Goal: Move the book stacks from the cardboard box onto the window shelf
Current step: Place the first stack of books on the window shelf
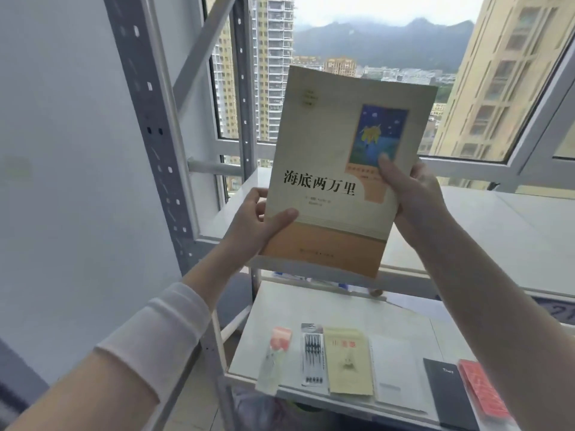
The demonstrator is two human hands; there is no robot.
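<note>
A cream and orange book (336,157) with black Chinese title and a small blue picture is held upright in front of the window. My left hand (258,222) grips its lower left edge, thumb on the cover. At its right edge my right hand (413,194) holds it, thumb on the picture. Whether more books lie behind the front one is hidden. The white window shelf (485,231) lies behind and below the book. No cardboard box is in view.
A lower white shelf board (342,309) carries a pen pack (314,356), a yellow booklet (348,362), a white notebook (395,374), a black notebook (448,393) and a red packet (482,390). A grey perforated rack upright (149,119) stands at the left by the wall.
</note>
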